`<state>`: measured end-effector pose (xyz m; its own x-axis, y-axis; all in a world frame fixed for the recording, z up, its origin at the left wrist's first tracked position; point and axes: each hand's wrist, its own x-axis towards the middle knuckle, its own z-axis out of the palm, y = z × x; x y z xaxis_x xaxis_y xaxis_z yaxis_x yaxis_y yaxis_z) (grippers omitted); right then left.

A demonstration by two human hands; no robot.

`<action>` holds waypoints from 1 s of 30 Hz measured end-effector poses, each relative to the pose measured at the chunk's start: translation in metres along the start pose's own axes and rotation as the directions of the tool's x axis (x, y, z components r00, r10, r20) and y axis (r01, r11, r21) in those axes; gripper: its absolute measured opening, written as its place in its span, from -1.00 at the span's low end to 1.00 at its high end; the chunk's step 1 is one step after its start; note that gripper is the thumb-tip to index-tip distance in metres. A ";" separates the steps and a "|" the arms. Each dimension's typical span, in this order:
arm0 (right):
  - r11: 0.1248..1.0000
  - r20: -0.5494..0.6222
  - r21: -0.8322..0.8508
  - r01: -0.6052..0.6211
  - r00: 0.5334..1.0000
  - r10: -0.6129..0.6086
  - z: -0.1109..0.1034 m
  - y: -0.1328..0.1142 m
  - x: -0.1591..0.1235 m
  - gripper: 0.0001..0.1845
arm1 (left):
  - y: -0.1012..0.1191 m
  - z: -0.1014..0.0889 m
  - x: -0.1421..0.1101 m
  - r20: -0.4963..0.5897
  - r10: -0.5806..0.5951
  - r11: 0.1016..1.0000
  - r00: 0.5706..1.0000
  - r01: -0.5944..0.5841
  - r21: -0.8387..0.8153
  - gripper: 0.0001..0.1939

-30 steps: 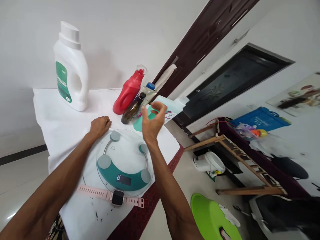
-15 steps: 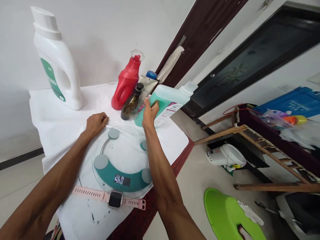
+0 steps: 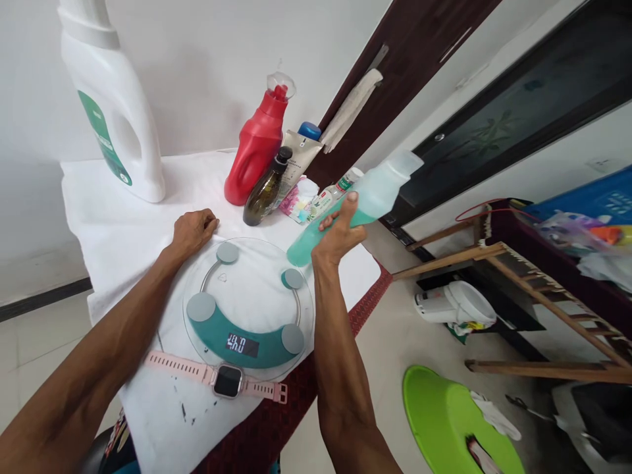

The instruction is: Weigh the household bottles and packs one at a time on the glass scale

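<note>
My right hand (image 3: pixel 340 237) is wrapped round a translucent bottle of green liquid (image 3: pixel 378 187), which tilts with its white cap up and to the right. Its base is near the right rim of a round glass bathroom scale (image 3: pixel 214 332); whether it touches the cloth I cannot tell. Lit digits show on the scale's display. My left hand (image 3: pixel 194 230) rests on the white cloth beyond the scale's left edge, its fingers curled in with nothing visible in them. A smartwatch with a pink strap (image 3: pixel 228 381) lies along the scale's near edge.
A white detergent jug (image 3: pixel 111 112) stands at the back left. Behind the scale are a red bottle (image 3: pixel 257 148), a brown pump bottle (image 3: pixel 266 191), a beige tube (image 3: pixel 299 158) and a small clear bottle (image 3: pixel 340 185). A green basin (image 3: pixel 444 421) and a white bucket (image 3: pixel 457 306) are on the floor.
My right hand has closed round the green-liquid bottle and turned it, uncovering small items behind. The scale's display has changed to lit digits. My left hand stays on the cloth.
</note>
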<state>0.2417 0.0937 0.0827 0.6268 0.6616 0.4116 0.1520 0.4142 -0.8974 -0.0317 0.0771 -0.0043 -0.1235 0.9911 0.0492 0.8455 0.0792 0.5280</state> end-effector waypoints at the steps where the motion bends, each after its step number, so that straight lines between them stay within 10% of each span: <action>1: 1.000 -0.019 -0.005 0.011 1.000 -0.011 -0.004 0.002 0.003 -0.27 | 0.001 0.000 0.000 0.003 -0.005 1.000 1.000 0.005 0.004 -0.63; 9: 0.993 -0.040 0.087 0.077 0.996 -0.074 -0.041 -0.017 0.010 -0.17 | 0.006 -0.001 0.000 0.024 -0.046 0.998 0.999 0.045 0.040 -0.65; 19: 0.978 0.329 0.197 -0.069 0.944 0.000 -0.098 -0.087 -0.026 -0.03 | 0.009 -0.001 -0.002 0.016 -0.048 0.999 0.999 0.047 0.016 -0.67; 30: 0.965 0.547 0.245 -0.097 0.836 -0.055 -0.099 -0.090 -0.079 -0.04 | 0.004 0.002 -0.001 0.010 -0.026 1.000 1.000 0.026 -0.009 -0.69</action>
<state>0.2539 -0.0576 0.1156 0.0977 0.8718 0.4800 -0.1019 0.4885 -0.8666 -0.0269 0.0769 -0.0037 -0.1400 0.9898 0.0269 0.8371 0.1038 0.5371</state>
